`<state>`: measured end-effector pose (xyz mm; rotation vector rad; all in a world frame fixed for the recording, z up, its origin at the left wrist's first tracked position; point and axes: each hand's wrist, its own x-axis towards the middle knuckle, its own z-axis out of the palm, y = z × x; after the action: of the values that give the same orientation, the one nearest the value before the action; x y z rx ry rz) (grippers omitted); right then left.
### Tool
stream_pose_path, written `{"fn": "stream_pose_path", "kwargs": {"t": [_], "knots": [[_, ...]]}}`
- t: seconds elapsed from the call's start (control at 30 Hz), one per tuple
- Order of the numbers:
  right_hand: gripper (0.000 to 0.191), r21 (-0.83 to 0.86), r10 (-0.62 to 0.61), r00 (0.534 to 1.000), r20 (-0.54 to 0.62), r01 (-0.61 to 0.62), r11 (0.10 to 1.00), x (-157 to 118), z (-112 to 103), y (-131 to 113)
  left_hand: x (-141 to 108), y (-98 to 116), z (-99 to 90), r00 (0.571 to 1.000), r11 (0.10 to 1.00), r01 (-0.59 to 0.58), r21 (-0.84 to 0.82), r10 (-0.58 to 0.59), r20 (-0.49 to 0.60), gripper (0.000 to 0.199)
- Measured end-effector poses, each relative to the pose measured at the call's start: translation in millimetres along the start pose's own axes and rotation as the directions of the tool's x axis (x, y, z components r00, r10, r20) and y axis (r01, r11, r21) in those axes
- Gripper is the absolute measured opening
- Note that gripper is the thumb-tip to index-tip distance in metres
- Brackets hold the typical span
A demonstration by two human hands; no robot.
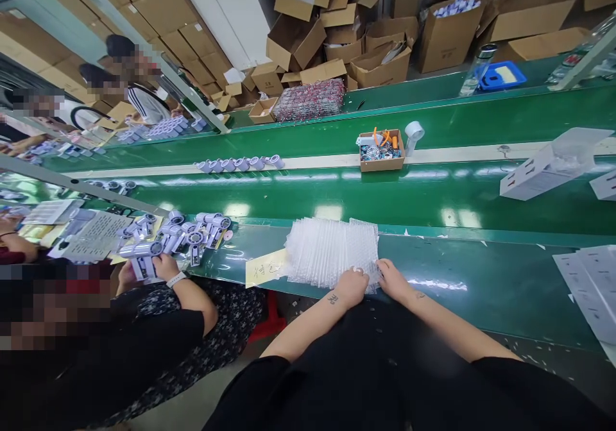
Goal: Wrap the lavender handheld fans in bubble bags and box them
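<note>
A fanned-out pile of clear bubble wrap bags (322, 251) lies on the green bench in front of me. My left hand (353, 286) is at the pile's near right corner, its fingers curled onto a bag. Just to the right, my right hand (392, 281) pinches the edge of the bubble wrap between thumb and fingers. The fingertips of both hands are partly hidden by the plastic. Under the pile's left side sticks out a yellow paper (262, 269) with handwriting on it.
To my left a co-worker's hands (163, 267) hold a white-and-grey device beside several similar devices (195, 233). Across the belt (298, 194) stands a small carton of parts (382, 161) next to a white handheld fan (412, 133). White boxes (534, 171) and printed white sheets (590, 283) are at right.
</note>
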<state>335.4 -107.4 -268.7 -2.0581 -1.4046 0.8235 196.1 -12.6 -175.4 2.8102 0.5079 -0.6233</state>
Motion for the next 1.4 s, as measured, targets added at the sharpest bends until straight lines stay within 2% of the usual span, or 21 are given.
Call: {"fn": "stream_pose_path", "kwargs": {"t": [0.2, 0.33, 0.5, 0.73, 0.83, 0.93, 1.03, 1.13, 1.2, 1.27, 1.33, 1.4], "knots": [[0.045, 0.035, 0.068, 0.992, -0.103, -0.065, 0.997, 4.9, 5.0, 11.3, -11.0, -1.0, -1.0, 0.977, 0.979, 0.202, -0.042, -0.204, -0.067, 0.019], [0.044, 0.015, 0.048, 0.989, -0.141, -0.046, 0.999, 6.1, 5.2, 15.8, -16.3, 2.3, -0.2, 0.949, 0.953, 0.291, -0.079, -0.299, -0.105, 0.018], [0.042, -0.021, 0.02, 0.993, -0.113, -0.023, 1.0, -1.4, 3.6, 16.9, -23.2, 5.7, 2.5, 0.946, 0.959, 0.269, -0.091, -0.281, -0.16, 0.021], [0.063, -0.115, -0.059, 0.998, -0.02, 0.056, 0.992, -14.9, 1.8, 2.9, -30.1, 7.5, 10.0, 0.969, 0.991, 0.119, -0.057, -0.128, -0.212, 0.02], [0.06, -0.111, -0.05, 0.999, -0.009, 0.049, 0.993, -11.4, 4.1, -1.6, -32.4, 7.7, 12.9, 0.967, 0.99, 0.119, -0.073, -0.133, -0.219, 0.02], [0.055, -0.078, -0.03, 0.999, -0.035, 0.027, 0.997, -6.6, 4.6, 1.3, -35.5, 7.0, 16.2, 0.952, 0.979, 0.164, -0.119, -0.189, -0.239, 0.019], [0.053, -0.041, 0.032, 0.995, -0.097, -0.037, 0.998, -5.4, 2.4, 8.5, -38.7, 6.7, 17.6, 0.904, 0.941, 0.269, -0.205, -0.32, -0.284, 0.019], [0.054, -0.011, 0.082, 0.98, -0.181, -0.085, 0.996, -8.1, -1.3, 12.7, -40.2, 9.4, 15.4, 0.851, 0.868, 0.311, -0.388, -0.436, -0.292, 0.021], [0.053, 0.003, 0.075, 0.973, -0.219, -0.076, 0.997, -10.7, -3.7, 10.5, -39.1, 13.0, 12.5, 0.849, 0.796, 0.279, -0.538, -0.466, -0.249, 0.042], [0.052, 0.012, 0.043, 0.971, -0.234, -0.041, 0.999, -13.4, -5.5, 4.1, -35.9, 16.9, 9.3, 0.868, 0.729, 0.247, -0.638, -0.459, -0.189, 0.066], [0.054, 0.018, -0.004, 0.971, -0.238, 0.008, 1.0, -16.1, -7.0, -4.4, -31.9, 19.5, 5.8, 0.877, 0.694, 0.254, -0.673, -0.459, -0.142, 0.066], [0.057, 0.014, -0.084, 0.966, -0.246, 0.09, 0.996, -18.9, -8.7, -12.0, -28.8, 20.7, 2.3, 0.864, 0.669, 0.282, -0.688, -0.489, -0.121, 0.054]]}}
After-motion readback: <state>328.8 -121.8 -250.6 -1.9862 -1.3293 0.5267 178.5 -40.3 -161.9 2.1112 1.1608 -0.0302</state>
